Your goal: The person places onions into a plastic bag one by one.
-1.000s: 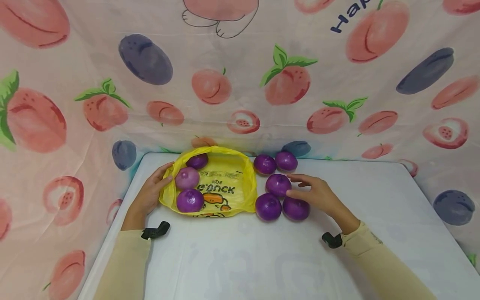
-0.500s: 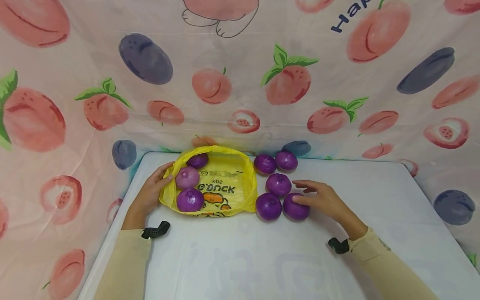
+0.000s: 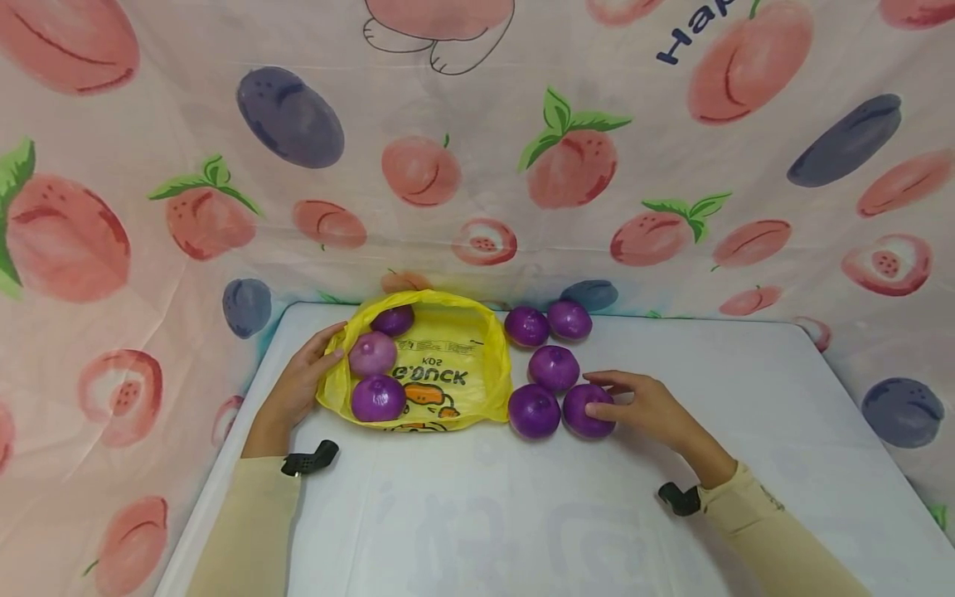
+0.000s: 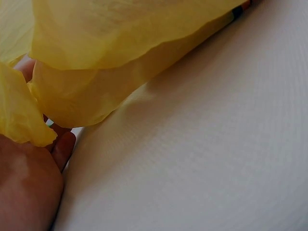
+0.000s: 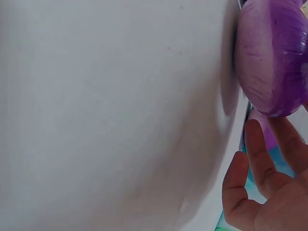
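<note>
In the head view, my left hand (image 3: 302, 380) grips the left rim of a yellow plastic bag (image 3: 448, 377), thumb inside the mouth. Bag film (image 4: 96, 91) bunches over those fingers in the left wrist view. Inside the bag's left part lie a purple onion (image 3: 379, 399), a paler one (image 3: 373, 355) and a dark one (image 3: 393, 320). My right hand (image 3: 645, 406) holds the front right purple onion (image 3: 587, 411) from its right side, thumb on the near face and index finger behind. Its other fingers (image 5: 257, 149) extend below the onion (image 5: 274, 57) in the right wrist view.
Beside the held onion is another onion (image 3: 534, 411), with one (image 3: 555, 368) behind them. Two more, a left one (image 3: 527, 327) and a right one (image 3: 570, 320), sit at the back edge of the white table (image 3: 462, 522). A fruit-print cloth (image 3: 477, 166) hangs behind.
My right hand has moved from the middle onion, right and toward me, down to the front right onion, and its thumb now lies against it. The left hand and bag stay put.
</note>
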`<state>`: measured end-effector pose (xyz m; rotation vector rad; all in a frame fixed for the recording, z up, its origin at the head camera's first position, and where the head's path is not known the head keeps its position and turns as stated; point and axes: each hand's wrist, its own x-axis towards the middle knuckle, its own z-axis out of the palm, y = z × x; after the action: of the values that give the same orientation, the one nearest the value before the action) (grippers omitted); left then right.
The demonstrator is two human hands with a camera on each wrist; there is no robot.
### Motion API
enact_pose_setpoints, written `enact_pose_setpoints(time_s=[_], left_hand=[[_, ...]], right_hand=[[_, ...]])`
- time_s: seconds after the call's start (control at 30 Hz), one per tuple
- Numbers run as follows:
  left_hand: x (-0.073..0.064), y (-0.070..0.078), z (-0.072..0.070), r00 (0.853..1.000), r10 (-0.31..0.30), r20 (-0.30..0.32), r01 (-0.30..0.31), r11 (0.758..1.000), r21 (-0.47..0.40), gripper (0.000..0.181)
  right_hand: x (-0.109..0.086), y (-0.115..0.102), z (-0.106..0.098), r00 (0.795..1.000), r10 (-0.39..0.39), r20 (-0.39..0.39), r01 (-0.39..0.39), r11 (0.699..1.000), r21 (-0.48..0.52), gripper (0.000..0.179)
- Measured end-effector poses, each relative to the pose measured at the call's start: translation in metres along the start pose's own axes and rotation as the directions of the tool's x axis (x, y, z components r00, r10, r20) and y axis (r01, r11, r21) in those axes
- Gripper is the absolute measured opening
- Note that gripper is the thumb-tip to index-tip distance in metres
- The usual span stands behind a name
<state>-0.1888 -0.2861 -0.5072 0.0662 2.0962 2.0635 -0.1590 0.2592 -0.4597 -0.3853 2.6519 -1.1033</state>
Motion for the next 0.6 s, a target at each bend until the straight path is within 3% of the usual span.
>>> enact_pose_setpoints(time_s=[0.6], left_hand=[[0.0005, -0.0001, -0.0004, 1.0, -0.003, 0.007, 0.003, 1.0, 0.014, 0.06]], right_hand=[[-0.0021, 0.0086, 0.0072, 1.0, 0.023, 0.014, -0.024, 0.999, 0.025, 0.061]])
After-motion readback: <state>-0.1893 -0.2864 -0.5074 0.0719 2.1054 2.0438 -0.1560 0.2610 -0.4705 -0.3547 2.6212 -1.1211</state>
